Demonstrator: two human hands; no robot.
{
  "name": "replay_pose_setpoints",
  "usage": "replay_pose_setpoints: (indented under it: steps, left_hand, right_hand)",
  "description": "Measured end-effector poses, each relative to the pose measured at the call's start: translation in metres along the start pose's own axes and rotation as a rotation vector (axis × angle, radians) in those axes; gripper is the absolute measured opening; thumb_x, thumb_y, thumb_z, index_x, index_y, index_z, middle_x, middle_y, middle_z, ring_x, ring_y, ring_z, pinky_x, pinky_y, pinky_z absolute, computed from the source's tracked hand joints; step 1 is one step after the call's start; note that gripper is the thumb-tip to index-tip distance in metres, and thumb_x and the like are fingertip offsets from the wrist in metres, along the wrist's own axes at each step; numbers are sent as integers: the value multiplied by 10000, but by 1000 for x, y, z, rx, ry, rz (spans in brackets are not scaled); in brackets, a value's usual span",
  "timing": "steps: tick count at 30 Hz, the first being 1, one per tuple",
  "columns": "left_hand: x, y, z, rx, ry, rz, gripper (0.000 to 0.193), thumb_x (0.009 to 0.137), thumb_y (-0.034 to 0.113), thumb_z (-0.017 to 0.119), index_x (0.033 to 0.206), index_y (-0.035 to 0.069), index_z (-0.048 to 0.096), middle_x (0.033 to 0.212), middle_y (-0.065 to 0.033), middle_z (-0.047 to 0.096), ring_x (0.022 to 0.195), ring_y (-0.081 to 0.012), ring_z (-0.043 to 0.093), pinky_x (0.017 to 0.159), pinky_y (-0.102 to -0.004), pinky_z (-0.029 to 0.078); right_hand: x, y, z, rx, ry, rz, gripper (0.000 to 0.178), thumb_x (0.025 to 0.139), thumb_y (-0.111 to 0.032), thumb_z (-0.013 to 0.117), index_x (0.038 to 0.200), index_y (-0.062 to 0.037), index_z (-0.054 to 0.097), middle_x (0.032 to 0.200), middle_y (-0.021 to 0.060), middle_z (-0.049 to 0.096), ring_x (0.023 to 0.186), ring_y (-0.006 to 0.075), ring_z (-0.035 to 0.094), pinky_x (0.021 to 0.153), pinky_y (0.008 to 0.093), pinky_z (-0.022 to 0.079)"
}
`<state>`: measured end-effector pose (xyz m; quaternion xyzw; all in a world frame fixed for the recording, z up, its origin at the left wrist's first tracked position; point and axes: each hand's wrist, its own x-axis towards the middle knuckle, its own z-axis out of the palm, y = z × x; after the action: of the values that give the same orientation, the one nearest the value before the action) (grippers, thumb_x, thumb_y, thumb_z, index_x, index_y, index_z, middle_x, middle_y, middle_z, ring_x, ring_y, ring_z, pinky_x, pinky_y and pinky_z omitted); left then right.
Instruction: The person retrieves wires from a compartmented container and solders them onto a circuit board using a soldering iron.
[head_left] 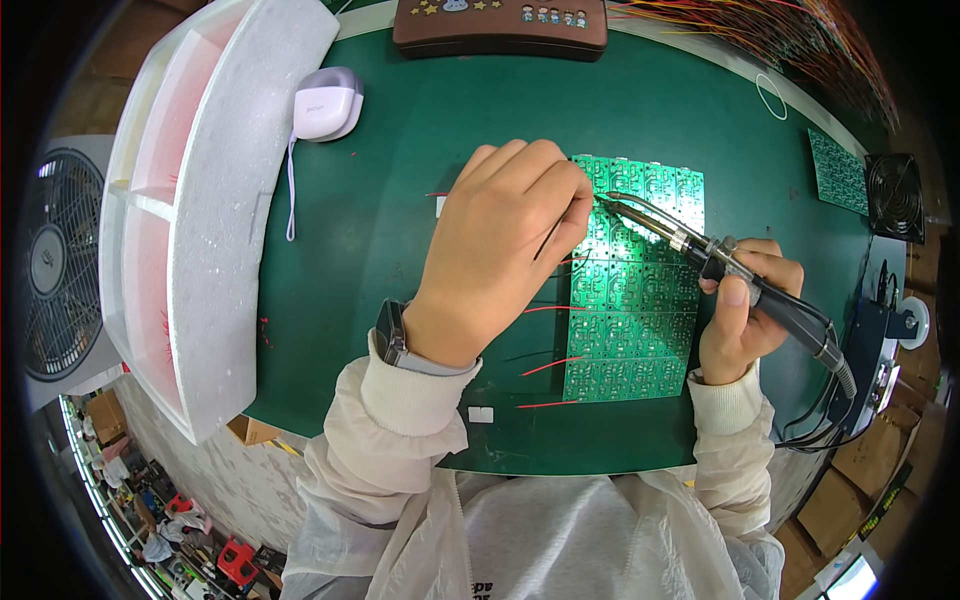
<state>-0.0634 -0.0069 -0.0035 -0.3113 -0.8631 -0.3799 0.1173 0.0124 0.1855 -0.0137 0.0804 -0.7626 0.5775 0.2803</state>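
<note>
A green panel of circuit boards (630,340) lies on the table, with several thin red wires (553,366) sticking out from its left edge. My left hand (510,235) is closed in a pinch at the panel's upper left, and a short black wire (546,241) shows between its fingers. Those fingertips are partly hidden behind the hand. In my right hand (745,310) is a soldering iron (735,265) with a thin metal feed tube along it. Its tip points left, down at the panel's upper left, close to my left fingertips. Whether it touches the board I cannot tell.
A white foam box (215,210) with compartments stands at left, beside a lavender case (328,104) with a strap. A brown case (500,28) lies at the far edge, and a wire bundle (800,45) at far right. A black fan (893,197) stands beside another circuit board (838,170).
</note>
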Motion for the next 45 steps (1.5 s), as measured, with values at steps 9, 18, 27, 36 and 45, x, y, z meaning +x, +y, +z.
replay_pose_setpoints:
  steps: [9,18,27,36,45]
  left_hand:
    - [0,3,-2,-38,-7,-29,101,631,-4,596,685,53,532,669,-20,508,625,-171,475,604,-266,360]
    - [-2,5,-4,-123,3,-128,78,671,5,596,699,41,532,668,-23,511,624,-161,477,582,-254,389]
    - [-3,-10,-27,-473,54,-268,40,731,40,593,740,18,561,672,2,528,581,-69,468,518,-194,372]
    - [-17,-38,-43,-425,-9,-244,59,720,37,593,726,-7,555,624,-33,500,539,-77,479,504,-207,380]
    - [-17,-39,-47,-379,-24,-194,60,716,40,583,726,-16,563,643,-62,526,557,-118,501,533,-231,410]
  right_hand:
    - [-1,-1,-1,27,143,-7,315,762,-218,601,866,12,411,730,131,497,534,126,469,485,210,406]
    - [11,-3,-1,16,325,-21,210,779,-185,498,876,-20,412,716,95,451,543,117,410,482,209,373]
    - [16,1,-7,-6,339,-57,170,824,-182,472,878,-29,419,803,89,463,582,115,434,543,217,368]
    - [0,-8,-13,-86,488,-28,131,843,-171,440,870,-44,426,757,55,471,610,94,423,552,223,346]
    - [-51,-28,-22,-211,693,-37,248,835,-186,526,974,-22,402,833,65,488,710,101,474,653,205,398]
